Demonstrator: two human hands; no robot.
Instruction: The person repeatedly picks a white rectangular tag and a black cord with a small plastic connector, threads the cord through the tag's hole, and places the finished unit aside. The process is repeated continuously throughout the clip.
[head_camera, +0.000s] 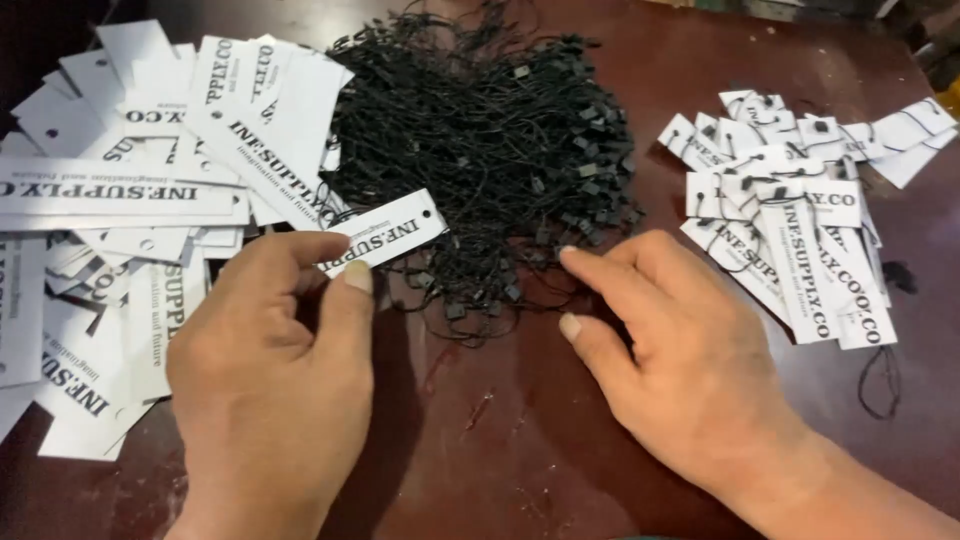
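While the left hand (268, 345) pinches one white paper tag (385, 232) between thumb and forefinger, the right hand (672, 340) rests flat on the dark red table (480, 440) with its fingers spread and nothing between them, the fingertips (569, 256) touching the near right edge of the heap of black strings (480, 140). The held tag is a narrow rectangle with black print and a small punched hole at its far right end; its long axis runs from near left to far right, so the holed end points away from the left hand and lies over the near edge of the heap. The strings thus lie just far of both hands, and the right hand is the nearer of the two, already in contact with the loose ends, while the left is kept from them by the tag it grips. Each string is a thin black loop with a small square plastic lock, and the loops are so tangled that single ones can be told apart only at the fringe of the heap, close to the right fingertips. A spread of bare tags (120, 200), white and unstrung, covers the left of the table, touching the heap on its left side. A smaller stack of strung tags (800, 240), each with a black loop through its hole, sits at the right, apart from the heap and just far and right of the right hand.
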